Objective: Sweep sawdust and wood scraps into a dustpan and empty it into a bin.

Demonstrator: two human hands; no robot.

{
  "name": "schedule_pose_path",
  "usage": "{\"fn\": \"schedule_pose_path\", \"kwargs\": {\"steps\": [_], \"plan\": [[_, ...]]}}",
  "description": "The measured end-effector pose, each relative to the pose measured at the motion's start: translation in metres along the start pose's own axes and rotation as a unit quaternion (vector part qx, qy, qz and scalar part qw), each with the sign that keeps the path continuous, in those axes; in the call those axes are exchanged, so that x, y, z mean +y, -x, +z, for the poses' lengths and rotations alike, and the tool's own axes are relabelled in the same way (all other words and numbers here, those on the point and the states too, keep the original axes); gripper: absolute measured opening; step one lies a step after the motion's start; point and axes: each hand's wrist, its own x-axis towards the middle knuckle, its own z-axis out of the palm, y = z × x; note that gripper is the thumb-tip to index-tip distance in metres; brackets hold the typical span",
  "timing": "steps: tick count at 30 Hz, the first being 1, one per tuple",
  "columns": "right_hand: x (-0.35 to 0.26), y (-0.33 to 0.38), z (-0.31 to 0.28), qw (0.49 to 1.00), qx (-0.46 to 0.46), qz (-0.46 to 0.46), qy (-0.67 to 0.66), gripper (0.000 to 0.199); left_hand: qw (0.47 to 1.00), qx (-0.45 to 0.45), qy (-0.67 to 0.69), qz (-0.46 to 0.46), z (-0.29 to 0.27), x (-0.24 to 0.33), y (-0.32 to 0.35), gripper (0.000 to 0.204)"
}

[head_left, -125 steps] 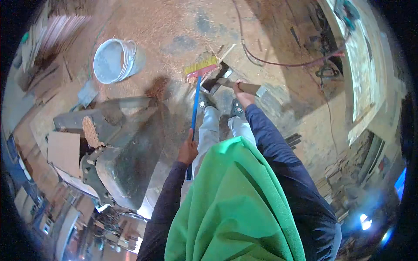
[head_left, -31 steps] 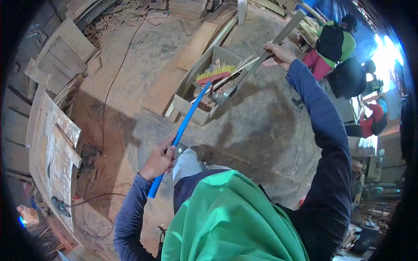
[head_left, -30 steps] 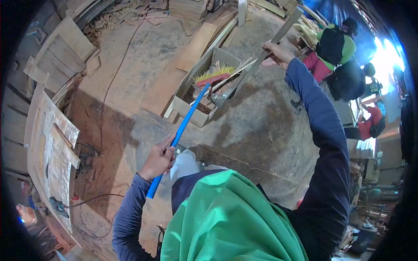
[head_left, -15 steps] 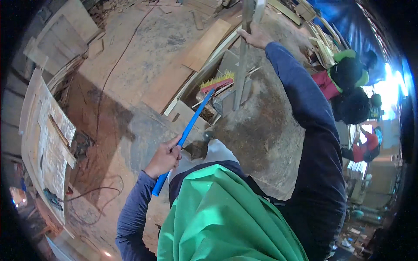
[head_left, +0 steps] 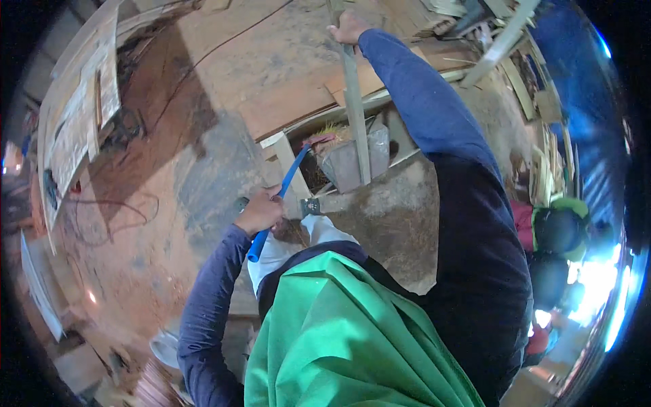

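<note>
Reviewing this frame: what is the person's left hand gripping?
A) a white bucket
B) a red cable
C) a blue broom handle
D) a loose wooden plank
C: the left hand is closed around the blue broom handle, whose bristles point away toward the dustpan, while the right hand holds the long grey dustpan handle higher up.

Your broom [head_left: 285,186] has a bright blue handle and yellow bristles edged with pink. The dustpan [head_left: 349,163] is plain grey, its long handle [head_left: 354,108] grey too. Your sleeves [head_left: 434,129] are dark navy, your vest [head_left: 346,339] solid green, and the floor [head_left: 271,61] dusty tan.
</note>
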Motion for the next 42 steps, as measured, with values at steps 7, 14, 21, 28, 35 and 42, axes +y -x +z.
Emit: {"fn": "schedule_pose_path", "kwargs": {"steps": [7, 14, 21, 28, 35, 42], "plan": [[-0.018, -0.019, 0.032, 0.992, 0.047, -0.077, 0.088, 0.038, 0.996, 0.061, -0.067, -0.007, 0.032, -0.002, 0.010, 0.048], [-0.056, 0.027, -0.018, 0.996, 0.020, -0.025, 0.088, 0.040, 0.996, 0.084, 0.022, -0.022, 0.041, -0.016, 0.026, 0.046], [-0.019, 0.003, 0.039, 0.993, 0.108, 0.006, 0.041, 0.043, 0.992, 0.109, 0.059, -0.011, 0.048, -0.042, 0.046, 0.046], [0.013, 0.025, 0.028, 0.999, 0.038, 0.004, -0.034, 0.060, 0.986, 0.130, 0.101, -0.024, 0.071, -0.046, 0.071, 0.043], [0.045, 0.030, 0.063, 0.945, 0.265, 0.132, -0.139, 0.070, 0.967, 0.146, 0.208, 0.011, 0.099, -0.042, 0.065, 0.039], [0.056, 0.081, 0.060, 0.911, 0.239, 0.151, -0.300, 0.061, 0.937, 0.161, 0.310, 0.005, 0.112, -0.062, 0.063, 0.045]]}}
